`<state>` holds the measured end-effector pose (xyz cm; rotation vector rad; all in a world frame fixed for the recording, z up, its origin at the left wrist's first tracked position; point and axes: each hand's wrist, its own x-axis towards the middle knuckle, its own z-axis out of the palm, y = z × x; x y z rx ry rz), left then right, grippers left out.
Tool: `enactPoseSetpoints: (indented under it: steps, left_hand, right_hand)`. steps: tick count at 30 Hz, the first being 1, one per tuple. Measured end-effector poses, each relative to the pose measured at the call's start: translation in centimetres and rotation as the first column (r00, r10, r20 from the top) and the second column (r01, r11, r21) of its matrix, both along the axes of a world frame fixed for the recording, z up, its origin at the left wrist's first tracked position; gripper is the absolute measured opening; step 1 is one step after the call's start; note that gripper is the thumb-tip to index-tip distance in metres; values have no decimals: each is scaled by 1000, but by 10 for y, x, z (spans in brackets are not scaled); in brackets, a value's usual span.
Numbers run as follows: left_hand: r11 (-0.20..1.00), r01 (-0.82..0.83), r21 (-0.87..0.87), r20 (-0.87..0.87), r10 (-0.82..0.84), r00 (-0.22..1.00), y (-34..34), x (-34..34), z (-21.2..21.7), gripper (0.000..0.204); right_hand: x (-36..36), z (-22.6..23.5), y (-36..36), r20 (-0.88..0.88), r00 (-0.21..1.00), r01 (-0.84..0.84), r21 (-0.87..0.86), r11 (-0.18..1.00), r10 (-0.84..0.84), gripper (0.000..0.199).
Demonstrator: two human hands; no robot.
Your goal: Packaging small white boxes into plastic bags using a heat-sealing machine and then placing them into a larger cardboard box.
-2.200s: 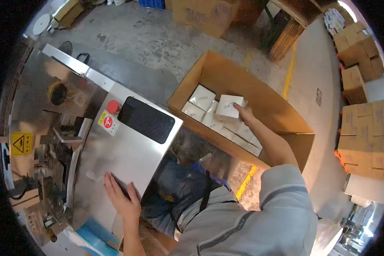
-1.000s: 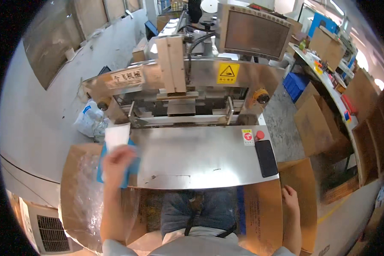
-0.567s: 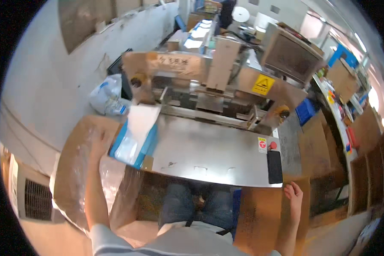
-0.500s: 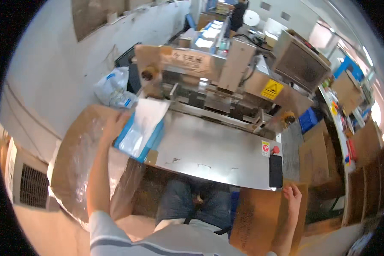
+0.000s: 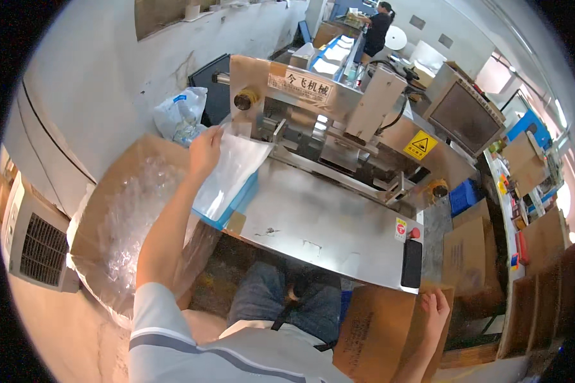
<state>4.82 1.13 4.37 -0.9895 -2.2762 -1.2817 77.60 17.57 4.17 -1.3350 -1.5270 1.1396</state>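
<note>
My left hand [image 5: 206, 152] is closed, fingers pinched at the upper edge of a thin white, partly see-through plastic sheet [image 5: 233, 167]. The sheet slants up from a shallow blue tray [image 5: 241, 203] on the left end of a metal worktable [image 5: 319, 217]. How many sheets lie in the tray I cannot tell. My right hand [image 5: 434, 311] is held beside the table's near right corner, over the upper part of a brown cardboard box [image 5: 377, 325]. Its fingers are loosely bent and apart, with nothing visible in them.
A metal machine frame [image 5: 300, 89] spans the table's far side. A black phone [image 5: 411, 263] and red button [image 5: 414, 233] occupy its right end. Left stands a large carton [image 5: 99, 210] lined with clear plastic. A screen unit [image 5: 464, 118] stands behind right; a person [image 5: 378, 29] is far back.
My left hand has moved up and right from the tray's left side, and the sheet's upper edge is lifted. My right hand stays near the box. The whole view has shifted slightly.
</note>
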Motion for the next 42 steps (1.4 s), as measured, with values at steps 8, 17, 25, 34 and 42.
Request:
enactPoseSetpoints:
  steps: [8,17,25,34,42]
  left_hand:
    - [782,605,-151,-150,-623,768,2,204,52,15]
    - [587,809,21,450,-728,517,-29,301,55,12]
    - [661,746,89,734,-549,399,-36,310,23,20]
    - [735,676,50,470,-615,633,-25,310,0,21]
    - [327,875,-357,309,-843,441,2,295,27,24]
  right_hand:
    - [-197,72,-48,251,942,-329,560,761,222,66]
    - [-235,41,-55,254,683,-729,185,659,685,11]
    - [-229,30,-64,222,835,-539,512,668,503,9]
    - [-226,19,-59,403,750,-649,599,469,524,12]
    - [-228,17,-53,590,597,-802,437,407,544,11]
